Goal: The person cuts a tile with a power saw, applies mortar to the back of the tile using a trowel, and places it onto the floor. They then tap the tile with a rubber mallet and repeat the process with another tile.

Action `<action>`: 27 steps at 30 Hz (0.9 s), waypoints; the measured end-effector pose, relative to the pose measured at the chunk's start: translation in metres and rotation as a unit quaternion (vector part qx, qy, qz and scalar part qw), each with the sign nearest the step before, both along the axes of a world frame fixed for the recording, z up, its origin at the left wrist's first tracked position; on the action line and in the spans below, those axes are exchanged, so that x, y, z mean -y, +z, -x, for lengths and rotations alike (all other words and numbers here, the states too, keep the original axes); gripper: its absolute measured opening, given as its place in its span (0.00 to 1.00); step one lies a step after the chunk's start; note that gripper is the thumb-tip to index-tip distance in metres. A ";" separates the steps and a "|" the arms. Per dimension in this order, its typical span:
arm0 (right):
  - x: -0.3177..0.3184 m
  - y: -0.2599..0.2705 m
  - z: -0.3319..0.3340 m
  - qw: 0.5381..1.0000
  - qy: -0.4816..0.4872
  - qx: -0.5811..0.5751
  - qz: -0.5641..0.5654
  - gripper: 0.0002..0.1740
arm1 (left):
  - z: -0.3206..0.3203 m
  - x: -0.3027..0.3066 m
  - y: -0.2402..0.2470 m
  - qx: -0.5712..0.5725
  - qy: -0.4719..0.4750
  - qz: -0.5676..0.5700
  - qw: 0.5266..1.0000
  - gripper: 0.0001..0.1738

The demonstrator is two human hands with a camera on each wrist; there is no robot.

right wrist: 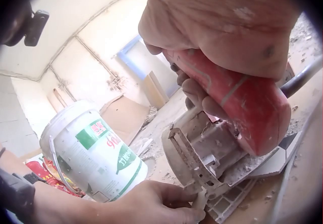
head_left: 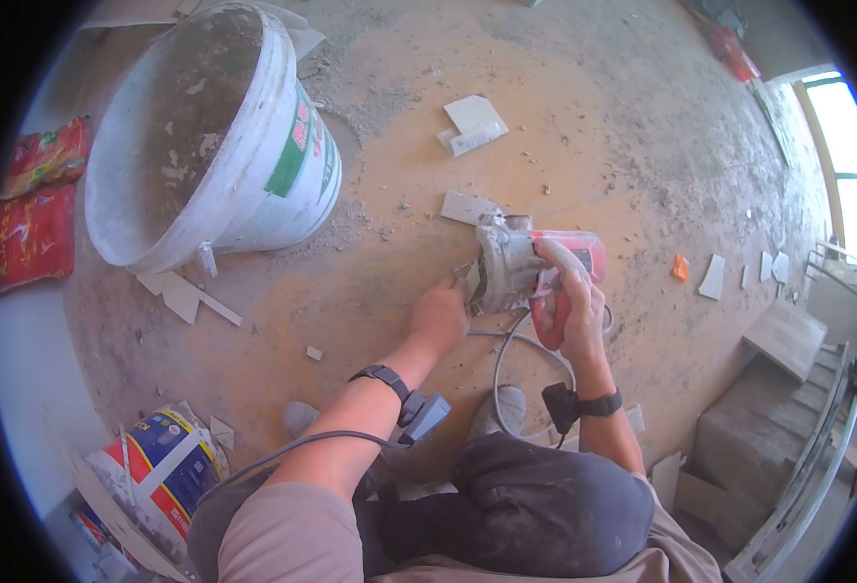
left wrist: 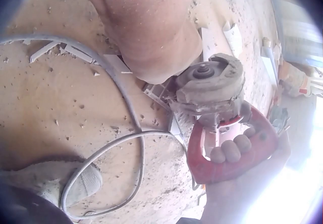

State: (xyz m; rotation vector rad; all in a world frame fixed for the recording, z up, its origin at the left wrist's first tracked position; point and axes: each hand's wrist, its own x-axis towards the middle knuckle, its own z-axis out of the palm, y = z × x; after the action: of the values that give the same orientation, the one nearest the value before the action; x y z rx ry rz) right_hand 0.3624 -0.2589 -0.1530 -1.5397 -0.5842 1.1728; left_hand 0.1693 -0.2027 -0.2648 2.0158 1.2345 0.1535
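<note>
The saw (head_left: 511, 267) was just right of the middle in the head view, held up above the dusty floor (head_left: 399, 92). The right hand (head_left: 578, 316) was at about four o'clock from the saw's middle, with its fingers wrapped round the red handle (left wrist: 233, 168). The left hand (head_left: 438, 319) was at eight o'clock, close to the metal end, with finger and thumb pinching a pale bit of tile (right wrist: 201, 200). That bit was right by the saw's metal plate (right wrist: 189, 158), but I could not tell if they touched. A tile with a grid on its back (right wrist: 229, 201) showed just beside the hand. In the left wrist view, the round guard (left wrist: 229, 80) had grey dust stuck all over it. A grey cord (left wrist: 140, 133) lay in loops, at six o'clock from the saw in the head view. A flat white tile (head_left: 465, 208) lay near, between ten and eleven o'clock, and two more scraps (head_left: 475, 124) lay farther off at eleven. The big white bucket (head_left: 273, 222) stood at ten o'clock, with red bags (head_left: 34, 238) past it at nine. An orange bit (head_left: 680, 267) lay at three o'clock, and a bright window (head_left: 851, 155) shone at two.
</note>
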 end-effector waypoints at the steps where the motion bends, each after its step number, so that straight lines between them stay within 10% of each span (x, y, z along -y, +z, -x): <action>1: 0.001 0.002 0.000 1.000 0.000 -0.006 0.012 0.26 | 0.000 0.000 0.000 0.005 -0.001 -0.001 1.000 0.11; 11: 0.040 0.038 -0.017 0.991 -0.048 0.119 -0.046 0.31 | -0.008 -0.009 0.000 -0.063 0.018 -0.045 0.997 0.13; 14: 0.059 0.045 -0.035 0.987 -0.096 0.115 -0.063 0.36 | -0.027 -0.040 0.016 0.007 -0.148 -0.227 0.963 0.21; 20: 0.080 0.062 -0.051 0.970 -0.186 0.134 -0.083 0.37 | -0.082 -0.058 0.006 -0.131 -0.344 -0.223 0.903 0.20; 27: 0.105 0.051 -0.058 0.954 -0.249 0.144 -0.081 0.32 | -0.086 -0.062 0.019 -0.127 -0.323 -0.194 0.918 0.11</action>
State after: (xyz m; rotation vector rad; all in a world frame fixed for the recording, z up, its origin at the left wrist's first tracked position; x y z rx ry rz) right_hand 0.4203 -0.3636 -0.1015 -1.6031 -0.4308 0.5110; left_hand 0.2557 -0.1405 -0.2455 2.7560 0.6454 -0.2097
